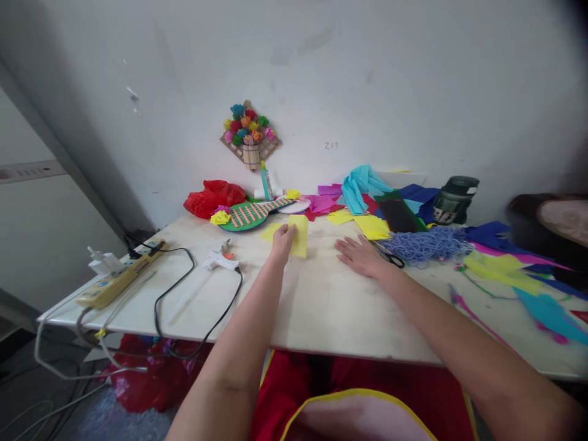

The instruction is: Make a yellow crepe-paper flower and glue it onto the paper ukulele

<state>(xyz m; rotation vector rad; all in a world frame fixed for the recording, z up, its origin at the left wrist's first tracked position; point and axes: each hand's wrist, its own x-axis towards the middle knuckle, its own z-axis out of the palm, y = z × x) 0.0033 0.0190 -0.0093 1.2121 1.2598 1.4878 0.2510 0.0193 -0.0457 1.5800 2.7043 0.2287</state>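
Observation:
A piece of yellow crepe paper (300, 237) is pinched in my left hand (283, 240), raised a little above the middle of the table. Part of the paper shows on both sides of the fingers. My right hand (361, 256) lies flat, palm down, on the table, with fingers stretched out and nothing in it. Scissors (394, 260) lie just beside that wrist, partly hidden by it. Beyond my hands rest more yellow paper pieces (373, 226) and a green fan-shaped board (245, 215) with pinkish strips and yellow and pink paper flowers.
At left are a glue gun (222, 261) with its black cord and a power strip (120, 275). Blue-purple shredded strands (425, 245), a dark jar (454, 201) and coloured paper scraps (505, 272) lie at right. A red plastic bag (215, 198) sits at the back left.

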